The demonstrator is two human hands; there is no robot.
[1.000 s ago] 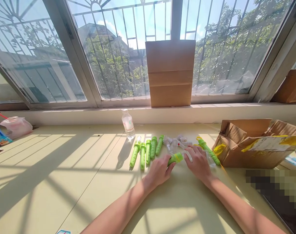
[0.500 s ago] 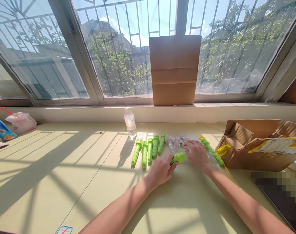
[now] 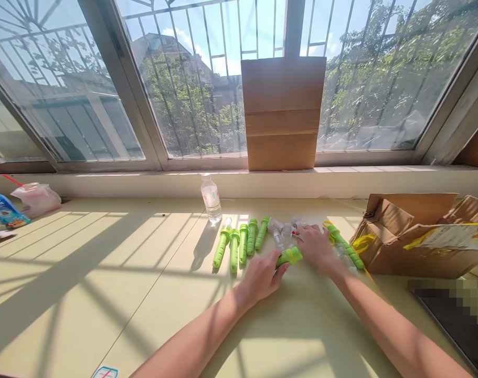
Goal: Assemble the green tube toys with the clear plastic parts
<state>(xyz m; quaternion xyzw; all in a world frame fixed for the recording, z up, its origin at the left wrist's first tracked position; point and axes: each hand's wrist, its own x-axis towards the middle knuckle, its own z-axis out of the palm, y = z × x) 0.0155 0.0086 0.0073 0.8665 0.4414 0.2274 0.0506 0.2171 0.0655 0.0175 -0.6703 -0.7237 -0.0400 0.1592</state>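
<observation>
My left hand is wrapped around a green ribbed plastic tube, its wider threaded end pointing right. To the right, my right hand reaches over a small heap of clear plastic pieces, its fingers stretched out at the heap's right side. A small red spot shows by its fingertips. Whether a piece is between them is hard to make out. Several green tubes lie in a row left of the heap; the leftmost has a clear top. Another green tube with a yellow loop lies beyond my right wrist.
A clear water bottle stands behind the row. An open cardboard box sits at the right, a dark pixelated object nearer me. A blue pouch and a pinkish bag are far left. Cardboard leans on the window.
My right hand has shifted slightly over the clear pieces. My left hand keeps its hold on the green tube, almost unmoved.
</observation>
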